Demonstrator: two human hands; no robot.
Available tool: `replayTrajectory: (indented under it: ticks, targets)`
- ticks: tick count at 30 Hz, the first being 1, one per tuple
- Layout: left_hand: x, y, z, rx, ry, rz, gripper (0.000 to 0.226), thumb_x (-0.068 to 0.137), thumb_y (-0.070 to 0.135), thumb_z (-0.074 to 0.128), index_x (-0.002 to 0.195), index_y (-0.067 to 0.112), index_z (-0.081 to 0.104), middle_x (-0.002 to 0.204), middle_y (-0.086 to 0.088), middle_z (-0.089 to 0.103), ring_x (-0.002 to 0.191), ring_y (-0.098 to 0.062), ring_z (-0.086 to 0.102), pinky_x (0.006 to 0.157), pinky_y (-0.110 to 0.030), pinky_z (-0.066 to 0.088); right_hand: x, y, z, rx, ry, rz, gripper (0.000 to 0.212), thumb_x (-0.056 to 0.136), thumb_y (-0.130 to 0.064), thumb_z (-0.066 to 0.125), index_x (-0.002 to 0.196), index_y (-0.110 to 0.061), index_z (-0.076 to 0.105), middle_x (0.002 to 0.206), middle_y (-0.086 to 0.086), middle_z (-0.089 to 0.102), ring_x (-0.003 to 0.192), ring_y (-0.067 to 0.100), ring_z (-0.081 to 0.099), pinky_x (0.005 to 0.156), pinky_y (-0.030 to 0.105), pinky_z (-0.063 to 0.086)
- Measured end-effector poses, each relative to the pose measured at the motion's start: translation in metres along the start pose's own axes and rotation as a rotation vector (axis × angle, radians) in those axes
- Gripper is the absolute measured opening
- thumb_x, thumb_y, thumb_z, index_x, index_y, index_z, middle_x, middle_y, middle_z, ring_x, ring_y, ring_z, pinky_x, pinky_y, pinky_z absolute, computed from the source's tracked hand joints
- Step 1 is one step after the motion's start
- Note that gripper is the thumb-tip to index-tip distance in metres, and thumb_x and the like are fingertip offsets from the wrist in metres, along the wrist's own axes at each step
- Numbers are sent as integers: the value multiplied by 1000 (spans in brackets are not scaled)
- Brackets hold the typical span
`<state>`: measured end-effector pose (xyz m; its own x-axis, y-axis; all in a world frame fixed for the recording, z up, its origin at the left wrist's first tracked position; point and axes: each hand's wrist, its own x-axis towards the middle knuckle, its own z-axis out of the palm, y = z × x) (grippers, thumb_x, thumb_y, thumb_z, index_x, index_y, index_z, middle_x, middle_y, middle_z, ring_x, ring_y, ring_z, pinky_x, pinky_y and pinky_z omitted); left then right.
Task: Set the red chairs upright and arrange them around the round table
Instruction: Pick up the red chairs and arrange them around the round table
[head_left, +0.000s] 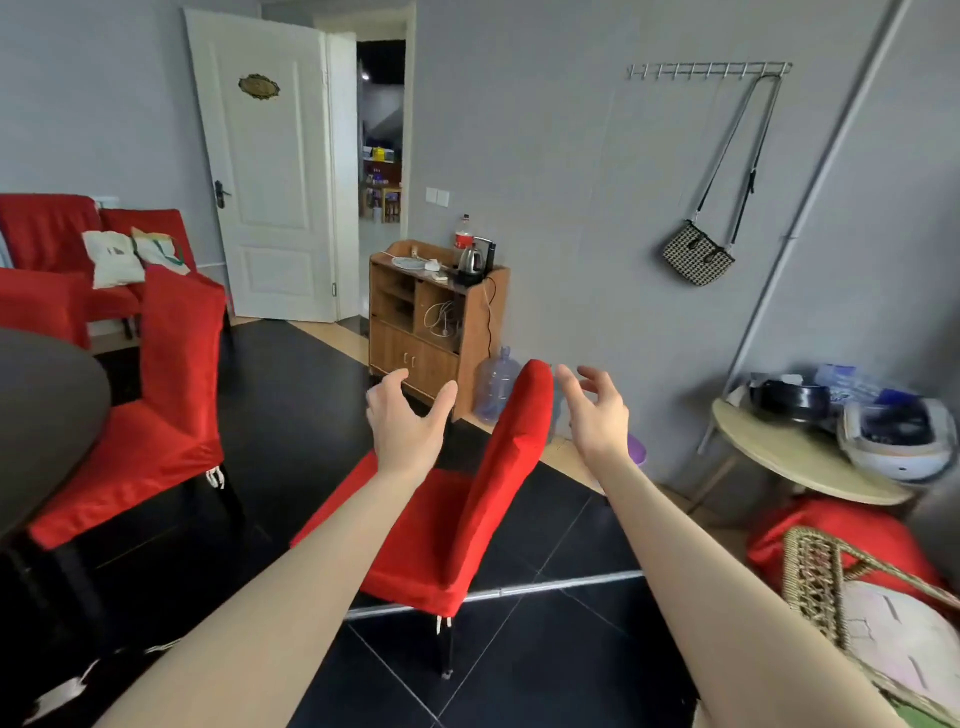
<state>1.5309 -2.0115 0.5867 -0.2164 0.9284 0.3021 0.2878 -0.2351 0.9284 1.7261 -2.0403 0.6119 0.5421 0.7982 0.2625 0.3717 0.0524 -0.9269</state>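
Observation:
A red covered chair (470, 499) stands upright on the dark floor in the middle, its backrest edge-on to me. My left hand (408, 421) hovers left of the backrest top, fingers spread, touching nothing. My right hand (597, 410) hovers right of the backrest, also spread and apart from it. A second red chair (156, 415) stands upright against the dark round table (47, 415) at the left. Another red-covered chair (852, 540) lies low at the right, partly hidden by a wicker piece.
A wooden cabinet (431, 332) with a kettle stands by the wall, a water jug (496, 384) beside it. A small pale round table (795, 462) with a helmet is at the right. Red seats (67, 244) with bags line the far left. A wicker chair (852, 613) is at the lower right.

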Motion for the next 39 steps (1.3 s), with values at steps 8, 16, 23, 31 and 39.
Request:
replayTrajectory:
  ticks: [8, 16, 23, 31, 39]
  targets:
    - [51, 20, 143, -75, -142, 86, 65, 87, 43, 68, 137, 8, 45, 137, -14, 42, 128, -27, 43, 109, -41, 36, 102, 44, -47, -3, 100, 30, 50, 92, -51, 58, 129, -18, 56, 127, 5, 59, 113, 30, 59, 102, 47, 44]
    - [163, 13, 275, -152, -171, 94, 65, 87, 45, 67, 136, 10, 46, 136, -11, 46, 126, -25, 46, 99, -31, 38, 254, 74, -35, -22, 120, 6, 48, 92, -52, 58, 128, -20, 56, 126, 5, 60, 109, 26, 59, 96, 51, 50]
    - [263, -2, 339, -187, -131, 65, 63, 87, 42, 69, 135, 10, 46, 127, -5, 44, 120, -20, 48, 93, -26, 38, 380, 88, 12, -11, 69, 14, 50, 94, -50, 57, 130, -16, 56, 123, 6, 60, 109, 26, 59, 96, 50, 50]
    - [338, -47, 352, -90, 20, -6, 64, 88, 46, 66, 138, 13, 44, 139, -8, 44, 124, -19, 48, 93, -27, 40, 462, 108, 92, 11, -129, -24, 48, 95, -46, 56, 132, -14, 56, 118, 5, 60, 103, 23, 59, 85, 33, 48]
    - [388, -94, 363, -15, 299, -104, 64, 86, 47, 67, 137, 16, 45, 132, -1, 46, 119, -12, 47, 92, -25, 36, 549, 142, 185, 71, -422, -87, 45, 93, -48, 58, 123, -15, 61, 108, 0, 62, 106, 18, 58, 94, 30, 43]
